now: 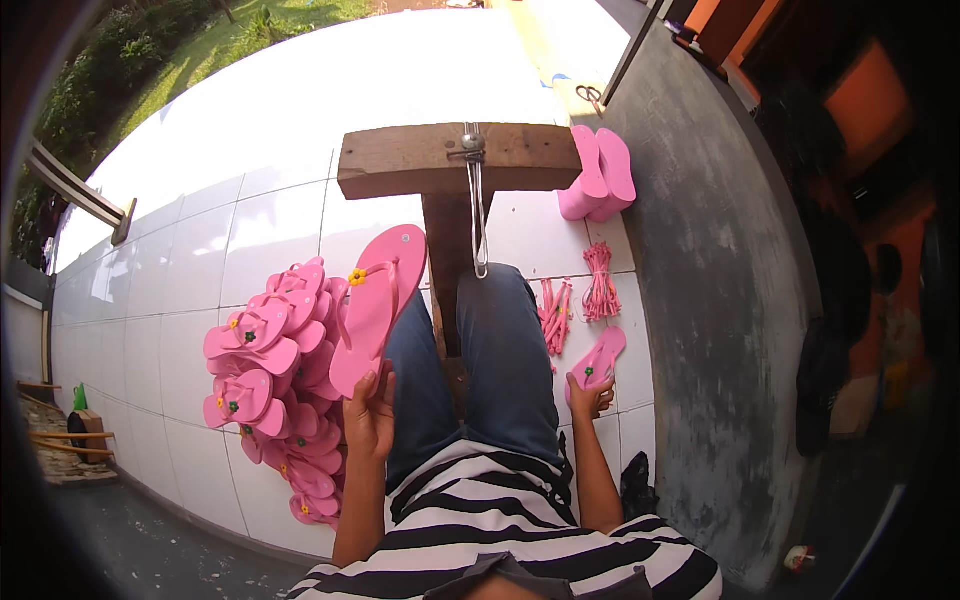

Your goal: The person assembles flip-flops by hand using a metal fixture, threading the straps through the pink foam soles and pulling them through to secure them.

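My left hand (370, 412) grips the heel end of a pink flip-flop (368, 318), held up with its toe pointing away from me. That sandal has pink straps and a yellow flower on one strap. Low on my right side, my right hand (592, 396) is closed around the heel of another pink flip-flop (603, 352), which carries a green flower. Just beyond that hand lie loose pink straps (555, 317) and a tied bundle of pink straps (601, 283). To the left of my left hand is a large heap of finished pink flip-flops (270, 335) with yellow and green flowers.
A T-shaped wooden stand (400, 160) rises between my knees, with a metal hook tool (477, 200) hanging from its crossbar. Pink soles (608, 180) stand on edge behind it at right. Scissors (590, 96) lie farther off. A grey wall (710, 300) borders the right side.
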### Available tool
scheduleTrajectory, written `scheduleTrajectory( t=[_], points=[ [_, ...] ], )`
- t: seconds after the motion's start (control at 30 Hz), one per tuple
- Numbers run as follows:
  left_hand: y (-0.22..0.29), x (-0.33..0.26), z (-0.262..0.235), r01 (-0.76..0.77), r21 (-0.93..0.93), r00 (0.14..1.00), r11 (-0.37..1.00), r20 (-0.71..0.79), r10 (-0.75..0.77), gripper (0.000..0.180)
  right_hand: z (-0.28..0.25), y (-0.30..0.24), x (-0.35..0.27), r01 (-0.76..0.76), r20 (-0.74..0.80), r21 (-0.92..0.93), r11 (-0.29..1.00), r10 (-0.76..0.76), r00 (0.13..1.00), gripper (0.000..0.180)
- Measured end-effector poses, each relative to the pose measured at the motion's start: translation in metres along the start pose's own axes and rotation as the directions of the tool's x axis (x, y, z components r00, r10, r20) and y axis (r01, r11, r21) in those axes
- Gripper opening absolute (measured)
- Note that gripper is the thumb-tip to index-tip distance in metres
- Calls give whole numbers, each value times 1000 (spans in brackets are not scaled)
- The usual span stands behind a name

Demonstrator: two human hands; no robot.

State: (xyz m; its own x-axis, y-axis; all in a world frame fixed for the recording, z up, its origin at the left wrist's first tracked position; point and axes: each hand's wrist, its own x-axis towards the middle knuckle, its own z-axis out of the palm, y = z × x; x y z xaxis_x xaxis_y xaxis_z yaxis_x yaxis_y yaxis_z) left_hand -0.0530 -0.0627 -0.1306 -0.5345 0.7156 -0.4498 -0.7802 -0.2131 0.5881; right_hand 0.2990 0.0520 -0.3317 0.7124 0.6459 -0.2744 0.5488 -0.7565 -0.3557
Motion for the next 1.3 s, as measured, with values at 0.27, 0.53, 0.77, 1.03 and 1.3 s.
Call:
scheduleTrajectory(
  t=[0.27, 0.53, 0.77, 1.03, 1.3],
  points=[
    [-40, -21, 1, -27, 242, 997, 970, 79, 8, 50, 44, 35, 17, -18, 38, -36, 999, 20, 999, 119],
    [-27, -19, -2, 109, 189, 968, 976, 203, -147, 58, 19, 32, 46, -154, 307, 536, 830, -21, 951, 96],
    [-31, -15, 11, 7, 223, 964, 975, 259, -66, 75, -156, -49, -102, 601, 86, 575, 555, -772, 630, 98],
    [-37, -8, 18, -92, 338, 962, 937, 273, -5, 73, -175, -110, -171, 896, 326, 420, 145, -945, 0, 109],
    [-40, -4, -3, -136, 562, 912, 816, 392, -118, 82, -135, -158, -204, 677, 258, 677, 289, -954, 150, 103]
  ],
)
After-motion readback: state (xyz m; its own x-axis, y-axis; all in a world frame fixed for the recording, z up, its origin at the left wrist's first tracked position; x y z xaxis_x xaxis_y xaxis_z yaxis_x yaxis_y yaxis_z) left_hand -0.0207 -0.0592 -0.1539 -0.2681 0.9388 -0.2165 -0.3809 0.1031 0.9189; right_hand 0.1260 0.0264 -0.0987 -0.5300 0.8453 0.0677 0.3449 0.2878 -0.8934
